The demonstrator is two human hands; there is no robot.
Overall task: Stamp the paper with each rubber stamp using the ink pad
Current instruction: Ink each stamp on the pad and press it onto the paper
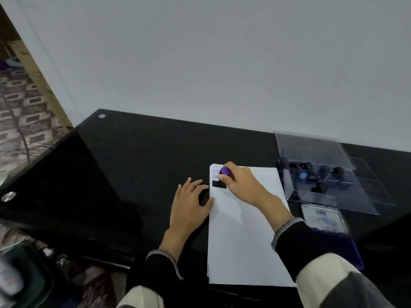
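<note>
A white sheet of paper [242, 236] lies on the black table. My right hand [241, 183] grips a rubber stamp [222, 177] with a purple-topped handle and black base, its base down on the paper's upper left part. Two faint blue stamped marks [214, 173] show just above it at the top left corner. My left hand [189, 204] lies flat with straight fingers on the table, its thumb on the paper's left edge. The open ink pad [329, 227], blue with a labelled lid, sits right of the paper.
A clear plastic box [320, 174] with its lid up holds several more dark-handled stamps at the back right. The black glass table [138, 156] runs to a grey wall behind. Its left edge drops off to patterned carpet [24, 116].
</note>
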